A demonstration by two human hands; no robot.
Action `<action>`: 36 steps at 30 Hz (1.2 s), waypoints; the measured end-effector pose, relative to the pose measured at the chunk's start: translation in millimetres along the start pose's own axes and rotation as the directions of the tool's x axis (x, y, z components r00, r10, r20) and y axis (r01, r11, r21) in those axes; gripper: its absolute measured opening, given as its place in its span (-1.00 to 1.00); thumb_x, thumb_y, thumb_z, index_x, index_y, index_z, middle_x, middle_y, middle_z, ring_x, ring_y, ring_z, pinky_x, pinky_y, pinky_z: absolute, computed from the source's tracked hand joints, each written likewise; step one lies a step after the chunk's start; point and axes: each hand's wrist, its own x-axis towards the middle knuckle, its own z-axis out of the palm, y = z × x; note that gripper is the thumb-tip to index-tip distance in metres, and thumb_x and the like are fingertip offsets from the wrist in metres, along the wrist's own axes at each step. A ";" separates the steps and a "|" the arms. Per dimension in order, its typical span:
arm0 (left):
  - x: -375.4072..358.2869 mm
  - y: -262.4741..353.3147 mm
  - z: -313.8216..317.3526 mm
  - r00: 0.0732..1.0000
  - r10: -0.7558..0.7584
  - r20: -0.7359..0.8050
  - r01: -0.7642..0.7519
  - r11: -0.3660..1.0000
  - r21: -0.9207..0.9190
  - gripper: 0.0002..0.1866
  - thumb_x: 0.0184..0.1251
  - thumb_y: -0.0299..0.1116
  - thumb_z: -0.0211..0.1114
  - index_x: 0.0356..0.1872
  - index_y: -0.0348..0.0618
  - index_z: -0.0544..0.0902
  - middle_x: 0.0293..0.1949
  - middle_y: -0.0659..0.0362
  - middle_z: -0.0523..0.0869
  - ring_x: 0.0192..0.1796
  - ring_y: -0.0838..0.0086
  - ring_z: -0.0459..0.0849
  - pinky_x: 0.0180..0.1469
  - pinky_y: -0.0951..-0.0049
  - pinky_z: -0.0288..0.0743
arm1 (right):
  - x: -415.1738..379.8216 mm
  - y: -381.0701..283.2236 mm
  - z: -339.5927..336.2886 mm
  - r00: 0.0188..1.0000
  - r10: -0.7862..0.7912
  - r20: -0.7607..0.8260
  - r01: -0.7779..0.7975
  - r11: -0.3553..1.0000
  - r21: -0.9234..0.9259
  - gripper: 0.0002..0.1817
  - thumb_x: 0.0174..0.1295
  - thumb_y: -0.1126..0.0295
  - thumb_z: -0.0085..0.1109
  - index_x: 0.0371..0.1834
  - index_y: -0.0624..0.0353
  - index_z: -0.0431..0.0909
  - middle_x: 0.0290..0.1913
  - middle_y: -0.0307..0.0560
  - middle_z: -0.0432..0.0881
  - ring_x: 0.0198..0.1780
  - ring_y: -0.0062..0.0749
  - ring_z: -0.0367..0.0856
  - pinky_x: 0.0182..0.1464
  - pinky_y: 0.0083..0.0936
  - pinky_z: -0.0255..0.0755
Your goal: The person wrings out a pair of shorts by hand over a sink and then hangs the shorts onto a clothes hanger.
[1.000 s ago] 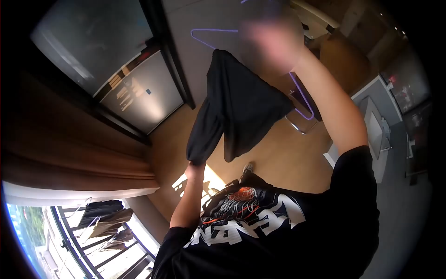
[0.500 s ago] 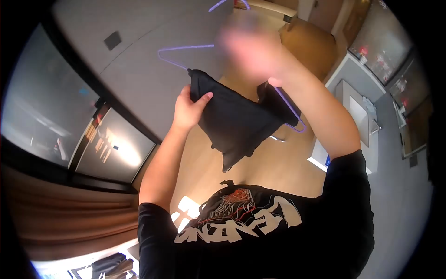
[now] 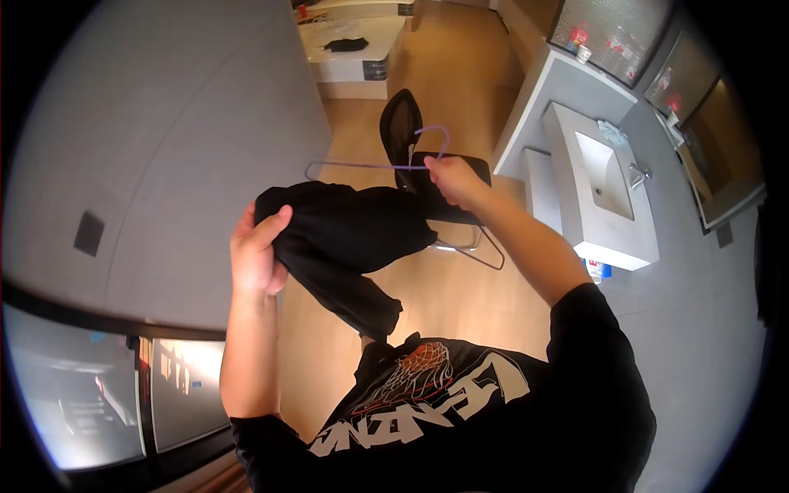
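My left hand (image 3: 261, 246) grips the left end of a black garment (image 3: 353, 226), thumb on top and fingers behind the cloth. The garment spreads to the right, and a long tube-like part of it hangs down towards my shirt. My right hand (image 3: 450, 179) is closed around a purple hanger (image 3: 362, 167) just below its hook, which curves up above the fist. The hanger's left corner sticks out above the cloth, and its right corner reaches low on the right, beyond the garment. Part of the bar is hidden behind the cloth.
A black chair (image 3: 401, 123) stands on the wooden floor behind the hanger. To the right is a white washbasin (image 3: 567, 193) with a tap. A grey wall (image 3: 181, 123) runs along the left. Farther back, a dark cloth (image 3: 345, 44) lies on a pale surface.
The view has swung left, showing the chair and more of the washbasin. My left hand has drawn the garment leftward and spread it out; my right hand, blurred before, now shows clearly on the hanger.
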 end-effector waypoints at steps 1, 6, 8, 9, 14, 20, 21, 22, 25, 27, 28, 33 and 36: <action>17.4 5.9 -17.4 0.999 0.021 0.026 -0.021 0.999 -0.024 -0.74 0.33 -0.51 0.24 0.01 -0.35 0.53 -0.07 -0.03 0.70 -0.04 0.24 0.70 0.05 0.29 0.60 | 9.2 2.3 6.9 0.997 0.082 -0.014 -0.082 0.997 0.002 -0.54 0.40 -0.02 0.02 -0.55 0.05 0.36 -0.76 -0.33 0.12 -0.81 -0.56 0.04 -0.73 -0.50 -0.19; 95.3 59.0 -75.2 0.991 0.062 0.116 -0.047 0.991 -0.125 -0.75 0.39 -0.47 0.16 0.03 -0.37 0.53 -0.07 -0.03 0.71 -0.03 0.21 0.71 0.07 0.29 0.59 | 113.7 64.6 43.7 0.989 0.149 0.014 -0.148 0.966 0.212 -0.52 0.41 0.01 0.04 -0.62 0.05 0.35 -0.83 -0.30 0.14 -0.87 -0.53 0.03 -0.75 -0.48 -0.20; 120.0 73.6 -90.3 0.992 0.045 0.116 -0.031 0.993 -0.115 -0.74 0.38 -0.45 0.17 0.02 -0.37 0.54 -0.07 -0.04 0.72 -0.04 0.21 0.71 0.05 0.30 0.59 | 127.9 62.6 59.5 0.981 0.195 0.016 -0.194 0.953 0.231 -0.52 0.43 0.02 0.03 -0.63 0.03 0.34 -0.84 -0.30 0.17 -0.86 -0.54 0.01 -0.75 -0.47 -0.22; 136.5 79.0 -98.5 0.994 0.043 0.104 -0.032 0.994 -0.105 -0.74 0.38 -0.45 0.18 0.01 -0.37 0.54 -0.08 -0.03 0.72 -0.05 0.22 0.72 0.04 0.31 0.60 | 139.2 61.3 66.9 0.976 0.215 0.010 -0.210 0.939 0.272 -0.52 0.42 0.02 0.05 -0.63 0.05 0.33 -0.81 -0.34 0.09 -0.84 -0.57 -0.03 -0.72 -0.51 -0.24; 237.0 95.2 -141.9 0.999 -0.030 0.012 0.031 0.995 -0.094 -0.79 0.32 -0.48 0.22 -0.08 -0.36 0.54 -0.17 -0.02 0.72 -0.15 0.23 0.73 -0.07 0.31 0.63 | 196.7 88.1 70.0 0.919 0.376 0.117 -0.394 0.878 0.271 -0.52 0.41 0.01 0.07 -0.63 0.01 0.31 -0.78 -0.42 0.10 -0.80 -0.64 -0.02 -0.71 -0.57 -0.22; 350.7 89.4 -153.3 0.996 -0.083 0.019 0.081 0.991 0.102 -0.70 0.23 -0.45 0.32 -0.07 -0.39 0.52 -0.18 -0.02 0.70 -0.16 0.25 0.72 -0.06 0.28 0.63 | 214.4 51.0 74.1 0.902 0.429 -0.040 -0.399 0.867 0.298 -0.49 0.37 -0.04 0.10 -0.67 -0.01 0.30 -0.77 -0.42 0.11 -0.79 -0.65 0.02 -0.71 -0.61 -0.12; 369.4 87.3 -152.7 0.992 -0.114 0.054 0.106 0.986 0.130 -0.65 0.18 -0.48 0.35 -0.03 -0.37 0.51 -0.16 0.00 0.70 -0.13 0.26 0.71 -0.02 0.27 0.63 | 232.8 59.9 73.4 0.944 0.328 -0.037 -0.287 0.871 0.399 -0.52 0.32 -0.04 0.20 -0.63 0.01 0.37 -0.74 -0.42 0.18 -0.75 -0.69 0.10 -0.67 -0.64 -0.12; 389.8 82.2 -147.3 0.979 -0.165 0.119 0.148 0.979 0.137 -0.63 0.15 -0.52 0.37 -0.02 -0.35 0.52 -0.15 0.01 0.70 -0.11 0.28 0.71 0.00 0.27 0.63 | 250.6 38.6 76.2 0.958 0.284 -0.032 -0.242 0.866 0.438 -0.53 0.31 -0.04 0.21 -0.62 0.02 0.39 -0.73 -0.41 0.21 -0.74 -0.69 0.12 -0.68 -0.64 -0.10; 445.9 51.2 -129.5 0.922 -0.306 0.239 0.274 0.949 0.157 -0.57 0.08 -0.63 0.40 0.02 -0.29 0.51 -0.11 0.05 0.70 -0.07 0.32 0.70 0.03 0.29 0.61 | 324.1 -39.4 113.4 0.982 0.179 -0.062 -0.146 0.923 0.357 -0.57 0.28 -0.01 0.26 -0.57 0.06 0.46 -0.71 -0.38 0.30 -0.74 -0.65 0.19 -0.69 -0.61 -0.02; 487.0 41.9 -116.5 0.870 -0.386 0.307 0.366 0.922 0.124 -0.55 0.10 -0.69 0.36 0.06 -0.28 0.51 -0.05 0.08 0.68 -0.03 0.35 0.69 0.07 0.30 0.59 | 405.5 -58.4 139.8 0.988 0.085 -0.129 -0.064 0.985 0.161 -0.62 0.27 0.02 0.27 -0.50 0.07 0.51 -0.70 -0.34 0.35 -0.74 -0.63 0.23 -0.70 -0.60 0.05; 507.0 40.9 -107.3 0.859 -0.392 0.330 0.376 0.920 0.115 -0.53 0.10 -0.69 0.36 0.09 -0.27 0.50 -0.03 0.08 0.67 0.00 0.35 0.68 0.09 0.29 0.58 | 435.7 -82.5 149.6 0.985 0.102 -0.138 -0.077 0.981 0.177 -0.64 0.27 0.04 0.26 -0.47 0.07 0.53 -0.69 -0.32 0.37 -0.74 -0.61 0.25 -0.70 -0.57 0.07; 597.9 39.2 -118.8 0.849 -0.307 0.431 0.302 0.950 0.082 -0.48 0.10 -0.71 0.34 0.15 -0.29 0.49 0.05 0.05 0.66 0.08 0.33 0.64 0.18 0.27 0.52 | 605.3 -109.4 168.4 0.940 0.108 -0.325 -0.056 0.984 0.168 -0.64 0.27 0.03 0.20 -0.44 0.10 0.54 -0.67 -0.22 0.42 -0.73 -0.43 0.36 -0.68 -0.41 0.23; 656.9 55.9 -127.2 0.897 -0.220 0.383 0.256 0.966 -0.045 -0.49 0.10 -0.71 0.32 0.15 -0.32 0.48 0.07 0.01 0.65 0.10 0.27 0.64 0.20 0.24 0.52 | 709.2 -33.7 138.1 0.816 0.043 -0.576 -0.027 0.999 0.037 -0.62 0.26 0.02 0.19 -0.42 0.14 0.61 -0.63 -0.14 0.51 -0.62 -0.31 0.50 -0.52 -0.35 0.41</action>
